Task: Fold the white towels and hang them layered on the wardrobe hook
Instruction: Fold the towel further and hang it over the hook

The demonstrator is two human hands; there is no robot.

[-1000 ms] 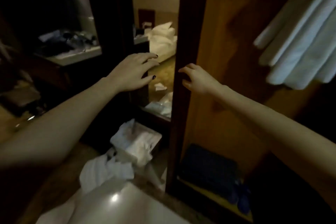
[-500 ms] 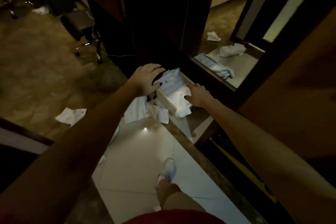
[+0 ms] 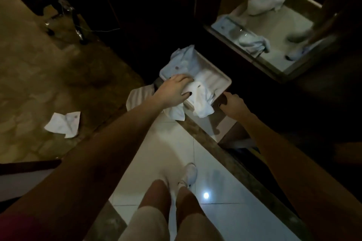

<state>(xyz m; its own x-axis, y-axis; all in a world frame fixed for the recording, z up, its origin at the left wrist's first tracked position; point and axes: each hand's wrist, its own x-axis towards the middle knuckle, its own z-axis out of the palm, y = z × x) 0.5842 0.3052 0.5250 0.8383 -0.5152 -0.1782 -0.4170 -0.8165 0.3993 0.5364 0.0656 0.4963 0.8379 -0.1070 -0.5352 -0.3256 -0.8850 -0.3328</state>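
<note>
Looking straight down at a dim floor. Far left, up top: a dark wheeled chair base [image 3: 58, 11] on brown patterned carpet [image 3: 39, 76]. Lower on that carpet a crumpled white cloth [image 3: 63, 125] lies alone, well apart from the rest.

Centre: another white towel [image 3: 137, 97] lies on the floor just left of the tray, partly under your forearm. Your left hand [image 3: 174, 92] is down on the rumpled white towels [image 3: 201, 105] heaped in a shallow white rectangular tray [image 3: 220, 74]. The fingers reach forward, slightly bent over the fabric. The dark-nailed thumb presses into a fold nearer you. Whether cloth is actually pinched between thumb and fingers, you cannot tell. The towels fill the tray's left and near parts, and one end spills over the near rim toward the pale tiled floor [image 3: 156, 162]. The tray's far right part shows its ribbed bottom. Lower down, your bare legs and one white shoe [image 3: 190, 175] stand on the tiles, near a bright spot of reflected light [image 3: 206, 195].

Right of the tray: your right hand [image 3: 233, 104] hangs just beside its near right corner, fingers loosely curled downward, nothing in them. Contact with the rim is unclear.

Far right: a floor-level mirror [image 3: 293, 25] in a dark frame reflects the tray, white cloth and a shoe.
</note>
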